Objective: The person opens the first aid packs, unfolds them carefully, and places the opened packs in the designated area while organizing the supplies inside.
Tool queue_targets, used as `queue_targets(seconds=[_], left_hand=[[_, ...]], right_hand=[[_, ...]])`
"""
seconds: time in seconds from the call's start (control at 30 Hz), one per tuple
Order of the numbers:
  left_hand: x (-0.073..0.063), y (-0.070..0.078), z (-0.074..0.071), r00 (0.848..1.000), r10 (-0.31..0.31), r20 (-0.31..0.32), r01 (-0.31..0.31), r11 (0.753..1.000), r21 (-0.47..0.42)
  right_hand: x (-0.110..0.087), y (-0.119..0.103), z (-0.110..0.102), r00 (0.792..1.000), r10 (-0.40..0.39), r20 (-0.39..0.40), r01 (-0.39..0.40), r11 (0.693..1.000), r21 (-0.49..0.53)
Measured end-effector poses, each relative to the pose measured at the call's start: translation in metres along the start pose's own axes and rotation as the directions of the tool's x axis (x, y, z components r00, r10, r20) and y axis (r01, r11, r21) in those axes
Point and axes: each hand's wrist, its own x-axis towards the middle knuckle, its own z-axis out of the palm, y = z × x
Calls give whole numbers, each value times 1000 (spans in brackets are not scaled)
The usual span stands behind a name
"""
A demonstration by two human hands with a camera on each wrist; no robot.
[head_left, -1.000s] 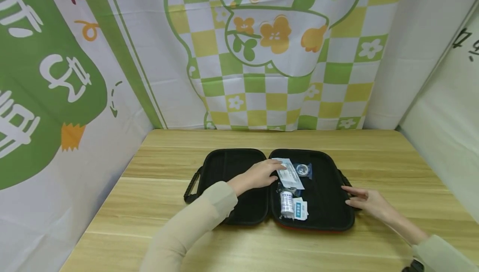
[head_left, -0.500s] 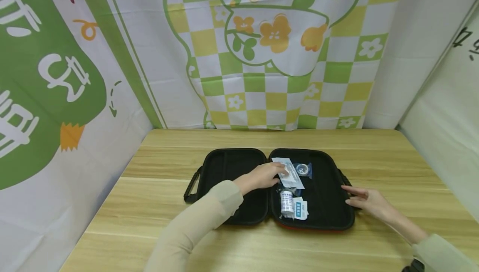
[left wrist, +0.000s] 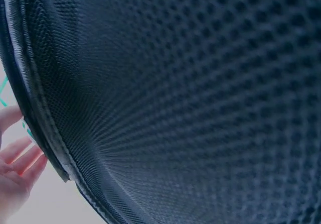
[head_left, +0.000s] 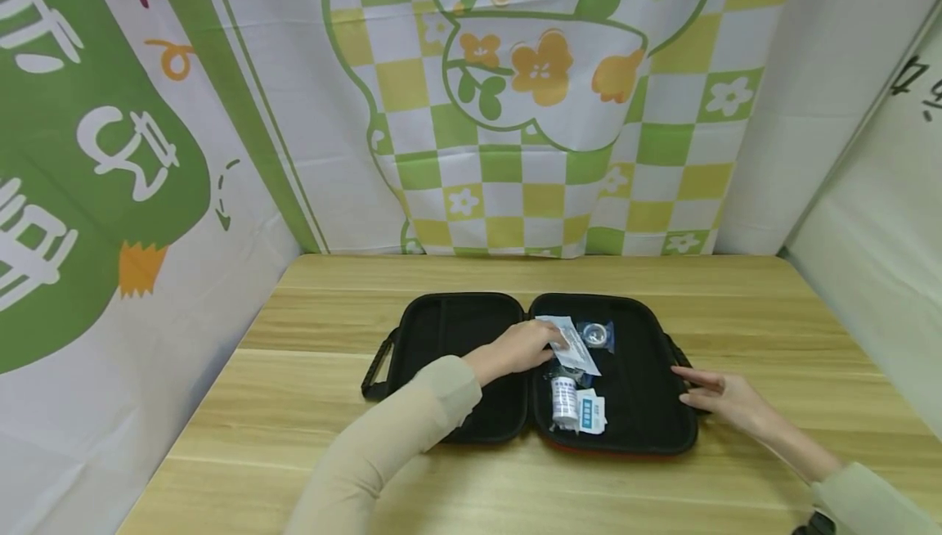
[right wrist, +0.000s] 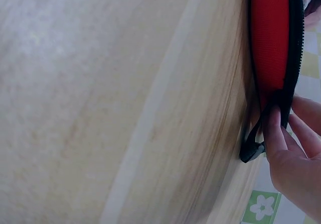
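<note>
Packet (head_left: 580, 354) is white, oblong and faintly printed.

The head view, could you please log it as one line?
Zippered case open | left hand touching white printed packet | right hand pinching case's right edge | white labelled cylinder in right half

The case (head_left: 640, 388) is black inside, red outside, the backdrop (head_left: 545, 159) checked green, yellow, white.

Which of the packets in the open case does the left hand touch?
The long white packet; the left hand touches it. The blue packet and small blue-labelled packet lie untouched.
</note>
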Motion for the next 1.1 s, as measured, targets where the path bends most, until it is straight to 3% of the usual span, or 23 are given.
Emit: queue_targets(seconds=[0.17, 0.37, 0.5, 0.8, 0.97, 1.1], left_hand=[[-1, 1, -9, 993, -50, -108, 36, 991, -133], [-1, 2, -17, 967, -93, -237, 26, 962, -270], [-1, 3, -21, 953, -112, -282, 11, 942, -337], [-5, 2, -31, 933, -170, -318, -17, 860, -510], [-11, -4, -34, 925, -241, -292, 21, 803, -595], [-16, -10, -38, 909, -311, -277, 66, 763, -643]], right_hand=[[0, 0, 0, 1000, -12, -5, 12, 1000, 5], [1, 0, 0, 1000, -14, -9, 14, 1000, 5], [1, 0, 0, 1000, -10, -9, 10, 1000, 3], [0, 0, -1, 1000, -4, 5, 4, 1000, 3], [1, 1, -1, 1000, -7, 6, 7, 1000, -3], [1, 1, -1, 1000, -6, 13, 7, 1000, -3]])
